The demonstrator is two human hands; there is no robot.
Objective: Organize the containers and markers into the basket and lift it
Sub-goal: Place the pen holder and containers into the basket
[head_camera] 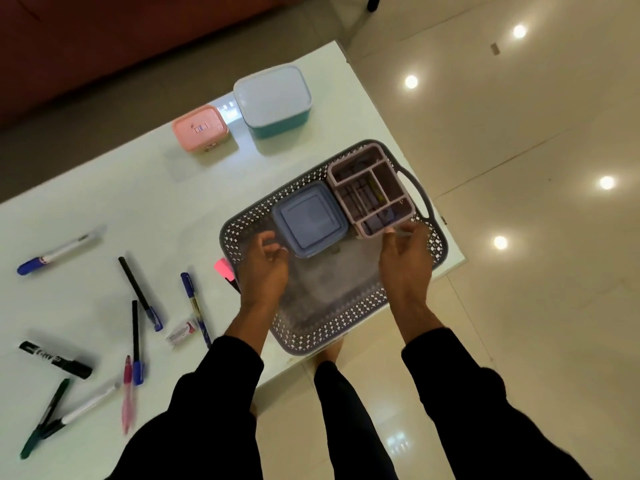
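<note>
Grey perforated plastic basket (408,289) at the white table's (104,209) right edge, blue-lidded square container (310,220) and pink compartmented organiser (372,194) inside, scattered markers (138,292) towards the left edge.

Grey basket (408,289) sat at bench (104,209) corner w/ blue-lidded box (310,220) & pink divided organizer (372,194) inside, touching. Left hand (265,268) hovered by the box, fingers curled, holding nothing; right hand (403,261) fingertips at organizer's near edge. Beyond basket: pink case (202,131), teal tub (273,100). Left of basket: scattered markers (140,292).
</note>
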